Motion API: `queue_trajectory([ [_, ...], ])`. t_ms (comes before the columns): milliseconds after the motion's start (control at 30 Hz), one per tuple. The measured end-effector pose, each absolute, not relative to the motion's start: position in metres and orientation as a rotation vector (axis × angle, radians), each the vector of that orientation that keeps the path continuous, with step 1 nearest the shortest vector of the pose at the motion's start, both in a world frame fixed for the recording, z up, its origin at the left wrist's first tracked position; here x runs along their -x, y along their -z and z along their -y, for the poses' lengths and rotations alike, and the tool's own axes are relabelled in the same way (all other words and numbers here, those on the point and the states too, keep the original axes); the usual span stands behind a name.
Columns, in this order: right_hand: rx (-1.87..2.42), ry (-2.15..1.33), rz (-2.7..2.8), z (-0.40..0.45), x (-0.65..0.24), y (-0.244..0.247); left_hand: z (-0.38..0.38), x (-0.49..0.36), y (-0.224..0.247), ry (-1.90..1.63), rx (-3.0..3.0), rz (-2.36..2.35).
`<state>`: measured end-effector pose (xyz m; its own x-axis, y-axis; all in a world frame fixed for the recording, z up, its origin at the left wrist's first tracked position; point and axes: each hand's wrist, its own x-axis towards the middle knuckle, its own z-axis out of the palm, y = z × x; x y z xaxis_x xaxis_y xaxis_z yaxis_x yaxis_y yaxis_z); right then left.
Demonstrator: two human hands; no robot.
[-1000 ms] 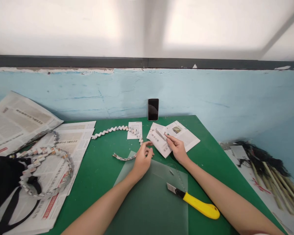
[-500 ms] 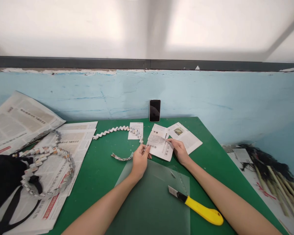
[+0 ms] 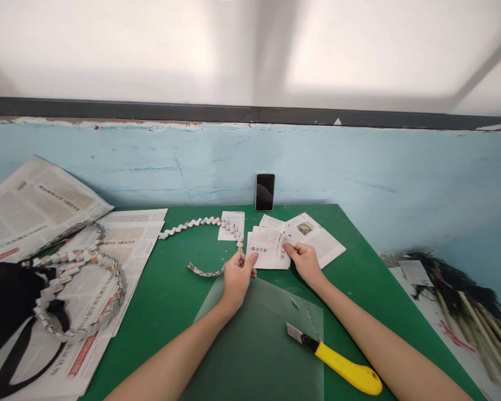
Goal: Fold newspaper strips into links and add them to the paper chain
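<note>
Several small pieces of newspaper lie overlapped between my hands, printed side up. My left hand pinches their left edge, thumb on top. At the upper right edge, my right hand grips the same pieces between thumb and fingers. A folded-paper zigzag chain curves over the table, passing just behind my left hand, which hides part of it. More newspaper pieces rest beyond my right hand. A utility knife with a yellow handle and its blade out lies near my right forearm.
A translucent sheet covers the near part of the green table. Newspapers, a coiled paper chain and a black bag occupy the left. A phone leans on the wall. Sticks lie beyond the right edge.
The newspaper pieces in my hands have turned and fanned out, showing several edges. My right hand has closed from a touch into a grip on their right side.
</note>
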<state>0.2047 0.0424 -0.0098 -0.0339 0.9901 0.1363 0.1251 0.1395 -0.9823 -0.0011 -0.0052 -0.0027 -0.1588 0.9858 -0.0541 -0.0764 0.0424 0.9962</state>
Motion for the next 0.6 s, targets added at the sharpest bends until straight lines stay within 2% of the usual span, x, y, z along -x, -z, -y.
queue_trajectory([
  [200,1.264,-0.815,1.425,-0.038,-0.207,0.015,0.005,0.002,0.003,-1.344,-1.047,-1.247],
  [333,1.383,-0.579,1.257,-0.039,-0.209,0.013,0.005,0.001,-0.001,-1.363,-1.014,-1.265],
  [600,1.414,-0.549,1.265,-0.033,-0.205,0.005,0.004,0.001,-0.006,-1.383,-1.006,-1.231],
])
